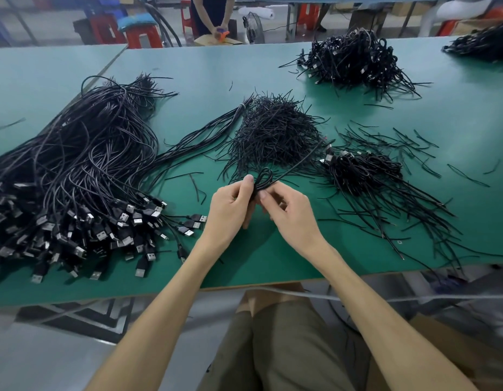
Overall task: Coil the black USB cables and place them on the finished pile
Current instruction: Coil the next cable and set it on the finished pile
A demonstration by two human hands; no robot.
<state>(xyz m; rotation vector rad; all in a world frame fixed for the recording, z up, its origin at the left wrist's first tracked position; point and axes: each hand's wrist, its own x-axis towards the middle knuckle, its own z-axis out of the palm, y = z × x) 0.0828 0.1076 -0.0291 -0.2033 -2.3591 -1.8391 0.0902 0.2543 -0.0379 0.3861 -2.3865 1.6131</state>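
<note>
USB cable (261,187): thin black loop btwn L hand (230,206) & R hand (288,214)

2 bare forearms rise across the near edge of the bench (253,266) and converge just beyond that edge. The left hand (230,210) shows its back, thumb raised and pinching the looped cable (263,178), fingers curled beneath. The right hand (289,213) is turned palm-inward, its thumb pressed to the same cable below the loop, fingers curled. Both wrists are nearly straight, and the 2 thumbs almost touch.
</note>
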